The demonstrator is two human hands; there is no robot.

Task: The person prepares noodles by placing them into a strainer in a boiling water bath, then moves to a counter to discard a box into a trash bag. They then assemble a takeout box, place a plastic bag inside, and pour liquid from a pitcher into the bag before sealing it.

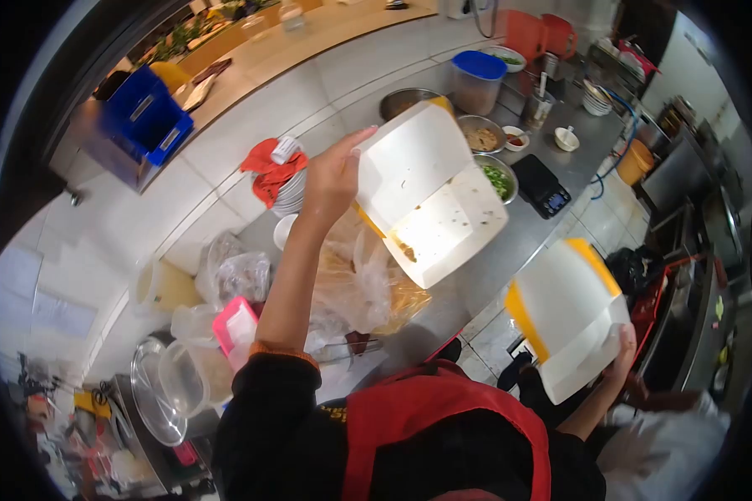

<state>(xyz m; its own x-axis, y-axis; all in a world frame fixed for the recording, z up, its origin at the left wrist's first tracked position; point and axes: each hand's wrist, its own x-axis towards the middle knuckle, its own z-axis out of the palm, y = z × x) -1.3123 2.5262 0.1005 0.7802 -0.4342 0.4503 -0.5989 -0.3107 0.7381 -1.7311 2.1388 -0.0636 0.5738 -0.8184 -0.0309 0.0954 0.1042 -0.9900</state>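
Observation:
My left hand (336, 177) is closed on the edge of an open paper food box (414, 163), white inside and yellow outside. Brown food bits and a small smear dot its inner floor. On the right, my right hand (620, 357) grips a second open paper food box (564, 292) of the same kind, held lower and tilted. Its inside looks plain white. Both boxes are up in the air, apart from each other. Below the first one lies a heap of clear plastic bags (355, 280) on the steel counter (497, 250).
Behind the boxes stand a blue-lidded tub (478, 82), a bowl of chopped greens (497, 179) and a black digital scale (541, 185). To the left are stacked bowls with a red cloth (269, 171) and clear plastic containers (194, 377). Another person's pale clothing (664, 447) shows at lower right.

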